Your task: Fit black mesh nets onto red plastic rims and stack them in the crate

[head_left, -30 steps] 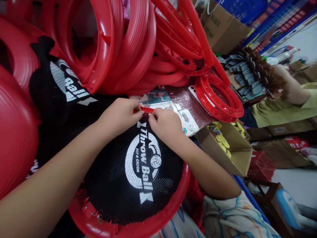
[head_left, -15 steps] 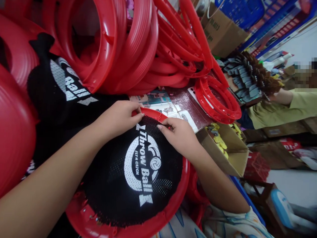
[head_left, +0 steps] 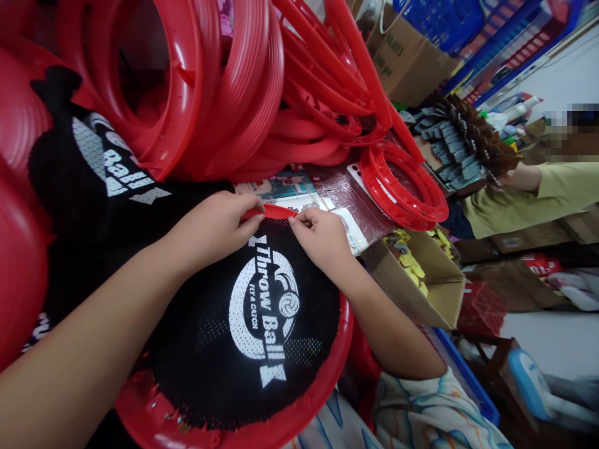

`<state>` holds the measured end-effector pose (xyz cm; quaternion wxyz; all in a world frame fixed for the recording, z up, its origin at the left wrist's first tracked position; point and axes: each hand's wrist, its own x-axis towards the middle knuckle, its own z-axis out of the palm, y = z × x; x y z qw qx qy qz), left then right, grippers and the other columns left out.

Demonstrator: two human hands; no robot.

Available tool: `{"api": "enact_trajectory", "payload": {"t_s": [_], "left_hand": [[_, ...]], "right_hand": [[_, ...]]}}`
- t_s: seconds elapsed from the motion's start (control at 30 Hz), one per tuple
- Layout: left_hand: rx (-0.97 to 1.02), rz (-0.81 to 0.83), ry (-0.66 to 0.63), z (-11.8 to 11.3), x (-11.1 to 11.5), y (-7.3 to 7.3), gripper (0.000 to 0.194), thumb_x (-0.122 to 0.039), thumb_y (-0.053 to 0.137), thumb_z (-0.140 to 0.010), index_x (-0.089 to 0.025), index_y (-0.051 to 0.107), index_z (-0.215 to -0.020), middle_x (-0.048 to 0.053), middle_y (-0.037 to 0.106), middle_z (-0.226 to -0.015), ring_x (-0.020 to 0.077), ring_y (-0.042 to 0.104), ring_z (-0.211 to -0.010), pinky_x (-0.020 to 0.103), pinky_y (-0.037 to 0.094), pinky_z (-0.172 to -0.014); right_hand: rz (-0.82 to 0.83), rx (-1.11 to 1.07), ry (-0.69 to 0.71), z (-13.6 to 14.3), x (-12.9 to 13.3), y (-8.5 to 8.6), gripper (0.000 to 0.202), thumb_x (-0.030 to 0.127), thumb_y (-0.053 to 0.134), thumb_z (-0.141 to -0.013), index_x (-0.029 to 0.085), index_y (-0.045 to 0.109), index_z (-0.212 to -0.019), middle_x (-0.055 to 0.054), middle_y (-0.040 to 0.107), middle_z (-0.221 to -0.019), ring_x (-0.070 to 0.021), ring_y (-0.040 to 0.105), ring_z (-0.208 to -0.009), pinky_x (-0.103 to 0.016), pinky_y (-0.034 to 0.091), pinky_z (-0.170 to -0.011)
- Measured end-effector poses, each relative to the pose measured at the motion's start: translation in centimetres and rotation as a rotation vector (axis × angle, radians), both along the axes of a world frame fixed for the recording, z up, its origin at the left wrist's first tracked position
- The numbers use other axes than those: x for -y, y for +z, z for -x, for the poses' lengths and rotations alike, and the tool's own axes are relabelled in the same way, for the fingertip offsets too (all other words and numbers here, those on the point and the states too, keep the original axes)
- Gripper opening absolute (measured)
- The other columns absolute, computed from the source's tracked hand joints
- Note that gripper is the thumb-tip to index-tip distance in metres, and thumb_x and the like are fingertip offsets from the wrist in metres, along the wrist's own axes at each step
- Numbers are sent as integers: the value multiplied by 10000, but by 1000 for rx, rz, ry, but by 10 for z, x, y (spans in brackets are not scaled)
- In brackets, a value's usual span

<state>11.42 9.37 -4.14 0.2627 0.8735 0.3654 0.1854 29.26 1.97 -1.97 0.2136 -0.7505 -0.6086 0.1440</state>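
A black mesh cloth (head_left: 206,349) printed "Throw Ball" in white lies stretched across a red plastic ring (head_left: 304,405) in front of me. At the far rim my left hand (head_left: 219,224) pinches the cloth's edge between thumb and fingers. Just to its right, my right hand (head_left: 322,237) also pinches the cloth at the far rim. Along the near left part of the ring, small pegs and a bare strip of red plastic show. More black printed cloth (head_left: 126,168) is heaped at the left, beside my left forearm.
Many red rings (head_left: 234,93) are piled behind. Two thin red rings (head_left: 402,187) lie at the table's (head_left: 327,181) right edge. A cardboard box (head_left: 440,280) with yellow pieces stands at the right. Another person's sleeve (head_left: 528,199) shows beyond it.
My right hand has moved left along the far rim, closer to my left hand. The whole view has shifted slightly. Both hands still pinch the cloth.
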Motion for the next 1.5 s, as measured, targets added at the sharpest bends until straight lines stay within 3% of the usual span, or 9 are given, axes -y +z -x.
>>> {"api": "enact_trajectory", "payload": {"t_s": [0.1,0.23,0.47,0.53,0.63,0.77,0.87,1.17,1.5], "left_hand": [[31,-36,-52,-1,-2,-4,385,-394,451,-878,-165,650,-1114,100,712,-1041,260,635,-906,362,461,-800],[-28,-76,-109,0,-3,-2,390,-377,422,-885,-183,688,-1094,88,719,-1044,256,644,-922,364,468,-837],[-436,-82,-55,-7,-12,18,447,-489,411,-833,-254,730,-1040,86,736,-907,322,663,-863,408,476,-753],[-389,-56,-105,-14,-16,19,439,-493,457,-796,-262,718,-1063,82,727,-984,317,653,-927,405,470,-809],[-223,94,-133,-23,-20,16,360,-443,523,-742,-228,735,-939,71,711,-1028,270,643,-963,357,454,-875],[-116,238,33,-25,-18,11,287,-452,576,-701,-221,722,-789,35,702,-855,238,645,-847,328,467,-785],[-26,336,71,-23,-14,10,256,-442,600,-694,-219,703,-763,17,675,-791,213,630,-772,310,460,-701],[-19,181,116,-28,-4,8,241,-407,561,-735,-199,671,-683,44,626,-778,224,609,-772,354,463,-729],[-82,207,162,-34,0,10,234,-379,537,-708,-197,684,-701,46,603,-741,223,575,-722,339,404,-623]], "right_hand": [[-20,-21,-7,0,0,-3,189,244,560,-843,173,650,-693,-14,641,-661,-130,535,-630,-254,363,-623],[-24,-62,-26,0,-2,-8,179,235,550,-839,171,641,-698,-7,614,-638,-132,517,-624,-253,354,-614],[-7,-145,65,-3,-8,-14,163,206,576,-813,171,624,-661,11,612,-640,-117,519,-629,-235,357,-618],[-7,-159,77,-6,-8,-14,166,207,573,-822,169,619,-668,15,611,-644,-110,514,-626,-230,356,-617],[-16,-177,72,-9,-6,-15,183,225,568,-842,165,610,-674,15,607,-649,-106,510,-629,-226,359,-621],[-27,-199,74,-9,-3,-15,194,238,564,-854,164,603,-678,10,610,-672,-105,514,-653,-222,365,-636],[-35,-204,71,-9,-2,-15,176,227,551,-853,162,605,-699,4,617,-695,-109,522,-669,-224,368,-647],[-8,-121,27,-4,-2,-14,172,207,514,-837,163,604,-698,-13,607,-677,-127,515,-664,-244,350,-637],[36,-181,-6,-7,0,2,156,221,574,-784,168,643,-655,-5,620,-635,-121,523,-620,-248,359,-611]]}}
